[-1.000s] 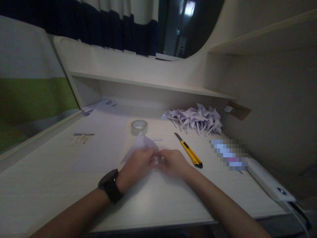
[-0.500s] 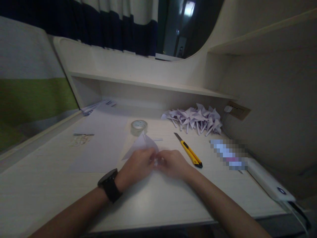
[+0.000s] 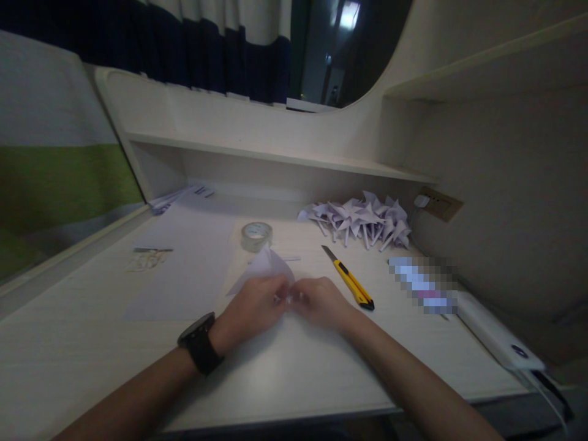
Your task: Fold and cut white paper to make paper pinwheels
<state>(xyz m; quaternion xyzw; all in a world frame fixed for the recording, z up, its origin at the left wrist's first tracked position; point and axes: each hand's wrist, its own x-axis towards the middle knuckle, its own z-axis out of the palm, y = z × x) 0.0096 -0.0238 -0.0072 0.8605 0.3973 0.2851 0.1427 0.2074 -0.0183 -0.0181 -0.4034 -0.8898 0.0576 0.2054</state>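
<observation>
My left hand (image 3: 252, 309), with a black watch (image 3: 200, 350) on its wrist, and my right hand (image 3: 321, 301) meet at the middle of the desk. Both pinch the near edge of a pale folded paper (image 3: 264, 264) that sticks up and away from my fingers. The fingertips hide the part of the paper between them. A roll of clear tape (image 3: 256, 235) lies just beyond the paper. To the right of my right hand lies a yellow utility knife (image 3: 350, 282) with its blade out.
A heap of folded paper pinwheels (image 3: 362, 220) sits at the back right, near a wall socket (image 3: 438, 204). A large white sheet (image 3: 188, 263) covers the desk's left half. A white power bank (image 3: 498, 338) lies at the right edge. A shelf (image 3: 275, 156) overhangs the back.
My hands stay together on the paper with only small finger motion. The view has shifted slightly.
</observation>
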